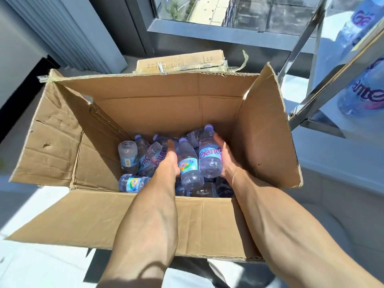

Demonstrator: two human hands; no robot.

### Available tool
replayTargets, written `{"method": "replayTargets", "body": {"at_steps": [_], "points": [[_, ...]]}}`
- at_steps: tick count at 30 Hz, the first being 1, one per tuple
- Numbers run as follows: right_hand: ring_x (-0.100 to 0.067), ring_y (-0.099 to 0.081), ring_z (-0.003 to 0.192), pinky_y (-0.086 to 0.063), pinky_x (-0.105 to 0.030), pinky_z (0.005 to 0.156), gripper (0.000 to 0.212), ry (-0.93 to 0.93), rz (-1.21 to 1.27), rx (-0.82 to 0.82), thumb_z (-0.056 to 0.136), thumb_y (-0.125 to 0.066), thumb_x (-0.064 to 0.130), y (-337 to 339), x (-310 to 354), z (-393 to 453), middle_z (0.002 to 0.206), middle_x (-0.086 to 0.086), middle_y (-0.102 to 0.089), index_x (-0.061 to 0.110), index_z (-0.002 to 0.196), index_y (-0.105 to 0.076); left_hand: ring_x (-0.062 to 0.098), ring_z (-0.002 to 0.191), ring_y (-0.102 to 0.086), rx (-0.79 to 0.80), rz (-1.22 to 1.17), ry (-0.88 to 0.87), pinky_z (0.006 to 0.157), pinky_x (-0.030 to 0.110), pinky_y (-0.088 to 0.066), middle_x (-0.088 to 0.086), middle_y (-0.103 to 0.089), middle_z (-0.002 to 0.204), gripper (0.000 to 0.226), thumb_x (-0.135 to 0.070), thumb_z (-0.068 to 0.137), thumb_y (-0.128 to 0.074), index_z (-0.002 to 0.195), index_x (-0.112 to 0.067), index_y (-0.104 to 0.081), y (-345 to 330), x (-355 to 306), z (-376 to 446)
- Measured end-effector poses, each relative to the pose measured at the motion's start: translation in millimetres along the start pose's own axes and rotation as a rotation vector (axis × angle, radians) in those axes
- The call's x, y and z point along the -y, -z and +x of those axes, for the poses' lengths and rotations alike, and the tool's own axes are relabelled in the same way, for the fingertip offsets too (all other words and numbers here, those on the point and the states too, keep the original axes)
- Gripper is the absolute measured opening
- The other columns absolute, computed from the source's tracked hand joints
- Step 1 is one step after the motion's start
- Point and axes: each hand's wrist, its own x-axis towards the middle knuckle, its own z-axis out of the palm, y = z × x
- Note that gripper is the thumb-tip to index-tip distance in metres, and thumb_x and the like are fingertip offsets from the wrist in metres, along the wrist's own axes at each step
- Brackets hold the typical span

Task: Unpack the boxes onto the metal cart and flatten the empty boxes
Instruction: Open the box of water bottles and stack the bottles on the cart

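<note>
From the head view I have both hands down in the open box [145,104]: the left hand [169,161] and right hand [225,161] press two upright bottles [209,156] between them, fingers curling round the outer sides. I'd squeeze evenly and lift straight up. Then I'd swing right to the cart [332,84], where other bottles already stand.

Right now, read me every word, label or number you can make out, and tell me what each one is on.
"Gante", last letter cut off by the right hand: label of the bottle it holds.
"ante", partly cut off: bottle on the cart.
Barcode digits on a bottle in the box: too small.
Print on the flattened cardboard: too blurred.
Left hand hides nothing readable.
</note>
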Motion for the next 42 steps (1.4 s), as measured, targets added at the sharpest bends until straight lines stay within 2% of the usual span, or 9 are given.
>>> {"method": "replayTargets", "body": {"at_steps": [3,6,10,15,19,23,28,35,42], "points": [[-0.01,-0.07,0.061,-0.056,-0.025,0.059,0.036,-0.038,0.036,0.02,0.089,-0.055,0.048,2.6,-1.8,6.5,0.074,0.002,-0.072,0.018,0.081,-0.074,0.032,0.076,-0.066,0.031,0.213,0.042,0.079,0.045,-0.056,0.018,-0.069,0.087,0.052,-0.057,0.084,-0.062,0.098,-0.007,-0.064,2.4,3.9,-1.7],[-0.018,-0.07,0.074,-0.057,-0.029,0.074,0.043,-0.098,0.179,0.228,0.081,-0.061,0.051,4.6,-10.3,16.8,0.079,-0.006,-0.072,0.011,0.082,-0.078,0.033,0.077,-0.066,0.058,0.327,0.082,0.084,0.048,-0.055,0.019,-0.068,0.095,0.043,-0.04,0.082,-0.071,0.102,-0.004,-0.062,2.5,1.8,-2.2],[-0.027,-0.066,0.079,-0.056,-0.036,0.077,0.043,-0.094,0.24,0.088,0.081,-0.062,0.047,6.2,-11.9,26.4,0.088,-0.014,-0.068,0.006,0.091,-0.07,0.034,0.058,-0.069,0.075,0.176,0.068,0.052,0.048,-0.056,0.018,-0.071,0.075,0.031,-0.033,0.082,-0.071,0.094,-0.005,-0.063,2.4,-0.6,-3.4],[-0.027,-0.07,0.066,-0.059,-0.034,0.063,0.032,-0.081,0.244,0.048,0.079,-0.06,0.037,-5.2,2.2,11.3,0.077,-0.014,-0.07,0.006,0.087,-0.064,0.029,0.065,-0.063,0.052,0.08,-0.017,0.063,0.038,-0.057,0.011,-0.065,0.077,0.026,-0.035,0.087,-0.058,0.098,-0.011,-0.059,1.3,-0.9,-11.9],[-0.027,-0.063,0.097,-0.047,-0.038,0.099,0.037,-0.087,0.263,0.125,0.088,-0.055,0.043,-12.8,15.6,-6.2,0.102,-0.011,-0.066,0.01,0.091,-0.071,0.03,0.057,-0.067,0.077,0.121,-0.033,0.054,0.037,-0.057,0.015,-0.067,0.071,0.031,-0.034,0.086,-0.051,0.094,-0.005,-0.059,-5.7,-11.7,-38.2],[-0.026,-0.065,0.08,-0.055,-0.038,0.08,0.04,0.009,0.065,0.045,0.088,-0.057,0.043,-16.3,39.2,-28.0,0.089,-0.015,-0.066,0.007,0.104,-0.061,0.03,0.06,-0.066,0.144,0.184,-0.142,0.061,0.034,-0.056,0.014,-0.066,0.069,0.021,-0.026,0.085,-0.055,0.084,-0.005,-0.059,-14.5,-32.7,-69.2],[-0.035,-0.066,0.083,-0.053,-0.05,0.086,0.061,0.232,-0.16,-0.08,0.07,-0.078,0.023,-38.1,71.4,-62.6,0.103,-0.026,-0.068,-0.009,0.119,-0.06,0.031,0.081,-0.066,0.29,0.21,-0.206,0.094,0.043,-0.049,0.016,-0.067,0.092,0.035,-0.035,0.079,-0.066,0.098,-0.005,-0.066,-29.4,-51.2,-120.5],[-0.04,-0.067,0.098,-0.049,-0.058,0.095,0.058,0.419,-0.107,-0.081,0.068,-0.084,0.028,-42.9,111.5,-133.0,0.108,-0.023,-0.069,-0.005,0.112,-0.065,0.032,0.077,-0.069,0.375,0.213,-0.363,0.085,0.043,-0.055,0.017,-0.069,0.085,0.038,-0.037,0.065,-0.073,0.083,-0.003,-0.074,-71.5,-52.5,-203.6],[-0.035,-0.062,0.092,-0.049,-0.048,0.096,0.052,0.439,-0.117,0.021,0.082,-0.071,0.03,-18.6,121.7,-225.3,0.112,-0.026,-0.065,-0.001,0.123,-0.06,0.033,0.064,-0.066,0.321,0.14,-0.533,0.076,0.045,-0.057,0.014,-0.064,0.069,0.026,-0.027,0.061,-0.059,0.062,-0.003,-0.066,-95.5,-4.7,-271.6]]}}
